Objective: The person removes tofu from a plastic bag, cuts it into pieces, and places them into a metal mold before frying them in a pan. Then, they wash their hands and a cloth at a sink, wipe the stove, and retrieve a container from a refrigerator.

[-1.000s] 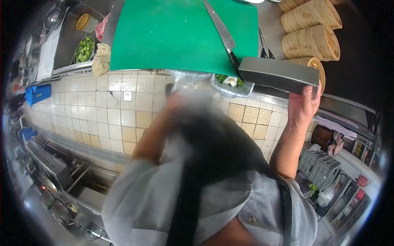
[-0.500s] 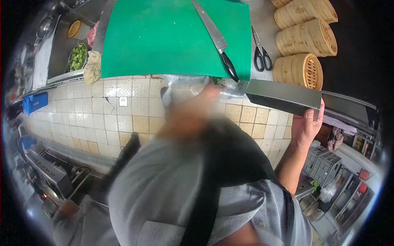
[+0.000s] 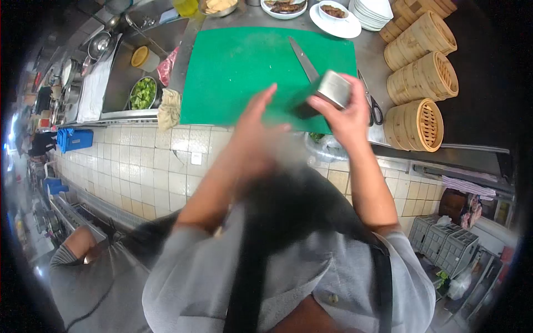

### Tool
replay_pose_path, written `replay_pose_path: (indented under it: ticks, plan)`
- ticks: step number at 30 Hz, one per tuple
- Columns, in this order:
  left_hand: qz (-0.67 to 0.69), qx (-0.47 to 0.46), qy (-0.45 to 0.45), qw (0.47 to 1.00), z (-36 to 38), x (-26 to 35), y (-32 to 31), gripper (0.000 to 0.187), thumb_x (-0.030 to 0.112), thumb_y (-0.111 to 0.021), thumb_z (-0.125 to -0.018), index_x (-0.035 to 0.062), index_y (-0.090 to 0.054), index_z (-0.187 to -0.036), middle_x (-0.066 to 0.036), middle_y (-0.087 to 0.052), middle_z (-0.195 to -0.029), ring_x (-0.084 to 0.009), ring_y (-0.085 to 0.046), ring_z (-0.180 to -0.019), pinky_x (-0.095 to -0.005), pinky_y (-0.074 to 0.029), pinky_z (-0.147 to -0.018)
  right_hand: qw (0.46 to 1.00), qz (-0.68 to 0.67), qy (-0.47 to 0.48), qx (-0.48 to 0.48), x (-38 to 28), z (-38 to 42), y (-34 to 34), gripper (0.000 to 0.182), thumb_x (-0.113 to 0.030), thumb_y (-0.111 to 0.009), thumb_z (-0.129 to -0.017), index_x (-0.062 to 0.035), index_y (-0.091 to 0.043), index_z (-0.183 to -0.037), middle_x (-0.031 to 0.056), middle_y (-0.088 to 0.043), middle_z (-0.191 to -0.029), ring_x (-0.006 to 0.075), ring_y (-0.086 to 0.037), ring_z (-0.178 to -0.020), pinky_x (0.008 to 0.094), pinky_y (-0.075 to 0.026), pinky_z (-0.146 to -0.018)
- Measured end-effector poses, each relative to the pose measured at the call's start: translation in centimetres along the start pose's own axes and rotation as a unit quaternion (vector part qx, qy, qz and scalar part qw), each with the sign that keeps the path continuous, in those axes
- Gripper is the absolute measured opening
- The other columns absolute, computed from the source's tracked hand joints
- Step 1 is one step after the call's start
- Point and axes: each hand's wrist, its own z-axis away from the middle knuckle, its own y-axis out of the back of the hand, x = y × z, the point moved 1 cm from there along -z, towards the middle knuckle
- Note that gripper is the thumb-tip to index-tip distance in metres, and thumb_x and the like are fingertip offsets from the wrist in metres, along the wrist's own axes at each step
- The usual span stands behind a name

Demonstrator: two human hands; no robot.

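My right hand (image 3: 351, 121) grips a rectangular metal box (image 3: 335, 89) over the right part of the green cutting board (image 3: 239, 77). One smooth silvery face of the box points up at me, and its dark side is blurred. My left hand (image 3: 256, 133) is at the board's front edge, fingers apart and holding nothing, smeared by motion. A kitchen knife (image 3: 303, 60) lies on the board, its handle hidden behind the box. Just right of the board are black-handled scissors (image 3: 376, 112), partly covered by my right hand.
Bamboo steamers (image 3: 413, 125) are lined up on the right. Stacked plates (image 3: 371, 14) and food dishes (image 3: 284, 8) stand at the back. To the left are a sink (image 3: 119, 91), a bowl of chopped greens (image 3: 144, 93) and a cloth (image 3: 169, 109). A co-worker's sleeve (image 3: 105, 283) shows at lower left.
My right hand has brought the metal box from the right side, beyond the board's edge, up and left over the board, turning it. My left hand has come up to the board's edge. The view has shifted.
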Motion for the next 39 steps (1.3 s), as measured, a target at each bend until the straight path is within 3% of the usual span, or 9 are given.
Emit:
replay_pose_path:
  ticks: [2,4,7,12,15,18,29,35,39]
  plan:
    - [-0.091,0.050,-0.082,0.991,-2.9,-0.2,1.2,0.083,0.018,-0.076,-0.079,0.0046,-0.032,-0.148,-0.017,-0.047,-0.141,-0.0290,-0.048,-0.127,-0.0422,-0.039,-0.106,0.997,-0.067,-0.031,0.007,-0.1,-1.8,-4.6,0.062,-0.017,-0.086,-0.070,-0.0041,-0.049,-0.118,0.0120,-0.066,-0.105,0.0182,-0.064,-0.095,0.0334,-0.054,-0.079]
    - [-0.161,0.136,-0.179,0.961,-5.6,-0.9,2.1,0.081,0.014,-0.076,-0.078,0.0005,-0.032,-0.144,-0.018,-0.051,-0.135,-0.0292,-0.051,-0.124,-0.0415,-0.041,-0.104,0.998,0.042,0.023,0.027,0.3,-3.4,-8.5,0.065,-0.026,-0.086,-0.070,-0.0031,-0.050,-0.120,0.0161,-0.066,-0.106,0.0216,-0.065,-0.096,0.0357,-0.054,-0.080]
    - [-0.003,0.117,-0.104,0.988,-9.0,-4.6,4.0,0.083,0.011,-0.080,-0.072,0.0002,-0.033,-0.140,-0.023,-0.058,-0.124,-0.0323,-0.059,-0.117,-0.0404,-0.048,-0.097,0.998,0.050,0.029,0.018,1.0,-5.7,-12.1,0.068,-0.030,-0.084,-0.073,-0.0021,-0.049,-0.124,0.0178,-0.065,-0.109,0.0240,-0.065,-0.098,0.0383,-0.053,-0.083]
    - [0.016,0.101,-0.143,0.985,-12.1,-10.4,8.7,0.064,0.017,-0.074,-0.080,-0.0014,-0.037,-0.128,-0.018,-0.064,-0.107,-0.0271,-0.066,-0.095,-0.0385,-0.052,-0.080,0.988,0.152,0.011,0.001,2.5,-5.3,-11.3,0.060,-0.030,-0.077,-0.081,-0.0020,-0.052,-0.127,0.0181,-0.062,-0.119,0.0313,-0.061,-0.107,0.0392,-0.051,-0.089]
    - [0.063,0.085,-0.090,0.990,-14.2,-12.8,10.5,0.059,0.020,-0.075,-0.079,-0.0016,-0.039,-0.121,-0.015,-0.064,-0.097,-0.0245,-0.064,-0.086,-0.0373,-0.050,-0.074,0.913,0.406,-0.028,0.030,7.0,-2.7,-6.3,0.047,-0.024,-0.076,-0.080,-0.0028,-0.059,-0.118,0.0214,-0.060,-0.118,0.0397,-0.057,-0.109,0.0447,-0.046,-0.095]
    - [0.055,0.164,-0.119,0.978,-14.9,-10.3,11.1,0.052,0.028,-0.077,-0.081,-0.0006,-0.041,-0.107,-0.011,-0.059,-0.086,-0.0208,-0.056,-0.073,-0.0374,-0.047,-0.066,0.821,0.548,-0.160,0.033,9.2,0.2,-3.2,0.045,-0.021,-0.077,-0.077,-0.0049,-0.059,-0.115,0.0202,-0.061,-0.109,0.0388,-0.056,-0.107,0.0457,-0.046,-0.091]
    - [0.029,0.178,-0.063,0.982,-16.3,-10.6,10.7,0.050,0.036,-0.075,-0.083,-0.0006,-0.044,-0.095,-0.008,-0.055,-0.075,-0.0169,-0.051,-0.068,-0.0351,-0.044,-0.060,0.916,0.373,-0.148,-0.010,11.1,0.5,0.5,0.039,-0.015,-0.059,-0.085,-0.0059,-0.057,-0.123,0.0237,-0.065,-0.101,0.0406,-0.063,-0.089,0.0459,-0.049,-0.080]
    - [-0.031,0.170,-0.022,0.985,-16.2,-8.1,10.9,0.050,0.037,-0.076,-0.083,0.0002,-0.043,-0.092,-0.007,-0.050,-0.072,-0.0164,-0.047,-0.064,-0.0348,-0.042,-0.057,0.962,0.216,-0.169,-0.016,2.8,1.7,2.6,0.032,-0.017,-0.058,-0.095,-0.0029,-0.061,-0.123,0.0153,-0.065,-0.082,0.0182,-0.060,-0.072,0.0319,-0.048,-0.068]
    - [-0.068,0.164,-0.025,0.984,-17.0,-7.5,10.7,0.048,0.037,-0.075,-0.083,0.0007,-0.044,-0.091,-0.009,-0.052,-0.073,-0.0183,-0.049,-0.066,-0.0359,-0.044,-0.059,0.972,0.227,-0.054,-0.035,-3.2,2.3,3.8,0.028,-0.012,-0.061,-0.093,-0.0046,-0.065,-0.120,0.0111,-0.061,-0.077,0.0168,-0.056,-0.069,0.0316,-0.046,-0.065]
